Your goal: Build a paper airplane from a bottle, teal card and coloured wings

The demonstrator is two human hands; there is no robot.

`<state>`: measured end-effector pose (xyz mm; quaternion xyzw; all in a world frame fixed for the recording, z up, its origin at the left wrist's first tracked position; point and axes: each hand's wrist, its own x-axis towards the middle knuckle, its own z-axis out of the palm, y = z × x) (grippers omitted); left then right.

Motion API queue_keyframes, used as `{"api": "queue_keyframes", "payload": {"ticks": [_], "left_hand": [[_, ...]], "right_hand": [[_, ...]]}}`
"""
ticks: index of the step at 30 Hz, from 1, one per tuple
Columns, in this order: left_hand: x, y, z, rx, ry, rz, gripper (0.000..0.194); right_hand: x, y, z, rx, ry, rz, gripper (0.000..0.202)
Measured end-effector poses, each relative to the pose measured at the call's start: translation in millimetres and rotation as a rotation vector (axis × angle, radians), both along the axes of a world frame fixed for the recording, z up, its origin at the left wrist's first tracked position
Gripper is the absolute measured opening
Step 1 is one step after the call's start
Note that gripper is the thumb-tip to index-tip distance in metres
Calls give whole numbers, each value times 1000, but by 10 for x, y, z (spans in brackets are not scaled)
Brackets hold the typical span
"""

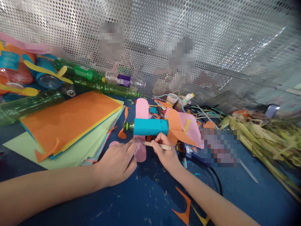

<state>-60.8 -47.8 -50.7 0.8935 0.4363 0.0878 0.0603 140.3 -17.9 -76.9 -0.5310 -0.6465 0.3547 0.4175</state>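
A green plastic bottle wrapped in blue paper [150, 126] lies on its side, shaped like an airplane. One pink paper wing [142, 108] sticks out on its far side and a second pink wing [140, 153] on its near side. Orange and pink paper fins [176, 124] flare at its right end. My left hand [118, 161] rests with fingers extended on the near wing's left edge, thumb apart. Pinched in my right hand [166, 153] is a pale beige pen [162, 146], its tip at the near wing. Whether the tip touches the paper I cannot tell.
Coloured paper sheets [72, 119] are stacked at left, below several bottles [94, 84]. An orange propeller-shaped cutout [125, 123] lies by the bottle neck. A glue gun [191, 152] with a black cord, paper scraps [184, 207] and dried husks [265, 141] are at right. Perforated metal [150, 28] stands behind.
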Motion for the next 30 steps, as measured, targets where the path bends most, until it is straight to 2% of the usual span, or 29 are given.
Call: {"api": "queue_keyframes", "payload": {"ticks": [30], "left_hand": [[-8,-12,4,2,-17,-11,21]], "right_hand": [[-13,-7,28,0,-17,-9,22]]}}
